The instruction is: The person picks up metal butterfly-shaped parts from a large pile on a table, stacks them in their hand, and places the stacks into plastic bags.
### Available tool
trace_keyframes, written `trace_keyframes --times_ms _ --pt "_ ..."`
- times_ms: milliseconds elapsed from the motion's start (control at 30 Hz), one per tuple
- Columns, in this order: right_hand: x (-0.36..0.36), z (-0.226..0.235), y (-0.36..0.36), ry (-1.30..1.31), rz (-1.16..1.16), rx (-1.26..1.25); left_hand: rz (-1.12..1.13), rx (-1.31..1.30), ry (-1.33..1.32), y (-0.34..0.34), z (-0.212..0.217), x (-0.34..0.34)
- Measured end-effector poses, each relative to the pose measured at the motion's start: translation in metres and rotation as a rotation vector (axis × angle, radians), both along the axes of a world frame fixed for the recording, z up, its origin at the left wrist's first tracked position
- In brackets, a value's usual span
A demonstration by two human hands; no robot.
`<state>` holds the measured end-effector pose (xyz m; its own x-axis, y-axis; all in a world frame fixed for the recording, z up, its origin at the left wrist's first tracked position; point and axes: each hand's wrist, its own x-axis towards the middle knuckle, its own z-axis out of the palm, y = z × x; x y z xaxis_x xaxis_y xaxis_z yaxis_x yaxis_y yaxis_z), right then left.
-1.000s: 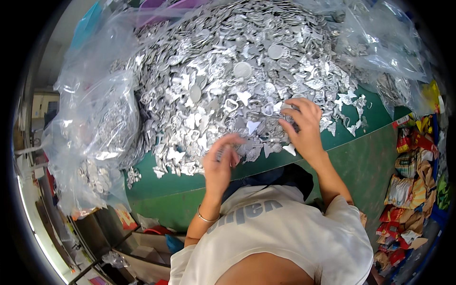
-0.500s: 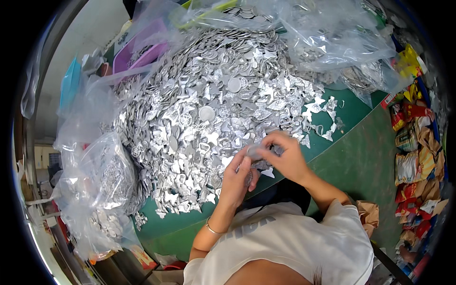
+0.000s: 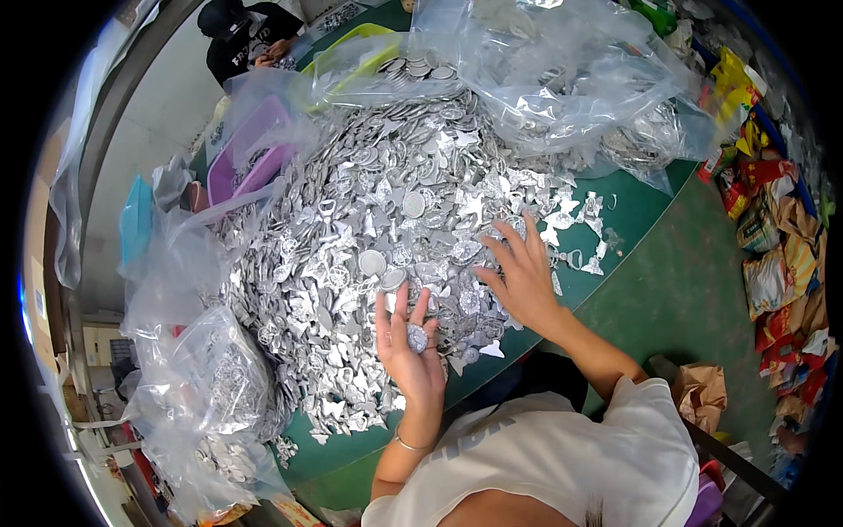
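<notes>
A big heap of small silver metal pieces [image 3: 351,220], flat discs, star-like and leaf-like shapes, covers the green table. My left hand [image 3: 411,364] is palm up at the near side of the heap, fingers stretched and apart. A round patterned metal disc [image 3: 417,338] rests on it by the base of its fingers. Just beyond its fingertips is a plain round disc [image 3: 393,279]; I cannot tell whether they touch. My right hand [image 3: 527,285] hovers over the right part of the heap, fingers spread, with nothing seen in it.
Clear plastic bags with metal pieces stand at the left [image 3: 211,360] and far right [image 3: 580,79]. Purple [image 3: 255,149] and yellow-green [image 3: 356,57] bins sit behind. A person in black [image 3: 250,39] works at the far left. Packets and brown paper [image 3: 781,263] line the right side.
My hands were close together around a round grey disc; now they are apart, fingers spread. The right hand no longer pinches it. The view has shifted, bringing the other person into sight.
</notes>
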<state>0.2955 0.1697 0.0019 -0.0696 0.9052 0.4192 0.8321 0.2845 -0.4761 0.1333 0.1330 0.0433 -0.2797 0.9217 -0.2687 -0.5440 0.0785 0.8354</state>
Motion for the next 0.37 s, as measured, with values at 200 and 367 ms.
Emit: trace_keyframes --times_ms 200,367 --pt "0.016 -0.004 -0.011 0.190 0.208 -0.019 -0.053 0.077 0.222 -0.005 -0.005 0.013" --pt "0.022 -0.011 -0.011 0.283 0.401 -0.054 -0.287 0.009 0.155 -0.012 -0.022 0.015"
